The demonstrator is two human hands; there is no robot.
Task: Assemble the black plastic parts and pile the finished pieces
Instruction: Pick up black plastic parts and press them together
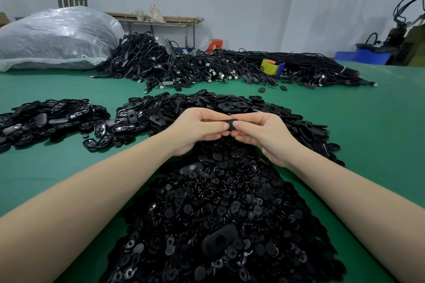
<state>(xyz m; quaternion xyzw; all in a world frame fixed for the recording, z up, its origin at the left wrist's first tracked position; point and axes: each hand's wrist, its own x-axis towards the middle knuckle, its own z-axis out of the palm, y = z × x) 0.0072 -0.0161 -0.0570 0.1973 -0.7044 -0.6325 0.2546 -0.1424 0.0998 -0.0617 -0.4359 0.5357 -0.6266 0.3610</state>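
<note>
- Black plastic part [230, 121] held between both hands, raised above the parts heaped on the green table [377, 135]; only a short dark edge shows between the fingers.
- Left hand [197, 130]: forearm comes in from the lower left, wrist bent inward, fingers curled over the top of the part and thumb pressed to its near side, pinching it.
- Right hand [262, 135]: forearm comes in from the lower right, mirrors the left; thumb tip meets the part just beside the left thumb, fingers curled round the far edge.
- The two thumbs nearly touch. Whether one piece or two are being pressed together cannot be told, since the fingers hide most of it.
- Heap of small round black pieces [220, 225] lies nearest the person, between the forearms, with a larger oval shell [219, 240] lying on top.
- Heap of oval black shells [225, 108] sits directly behind and below the hands.
- Separate pile of black pieces [46, 117] lies to the left, apart from the central heap.
- Tangle of black cables [184, 64] runs across the far side of the table; a yellow and blue object [272, 66] rests among them.
- Large clear plastic bag [57, 37] lies at the far left.
</note>
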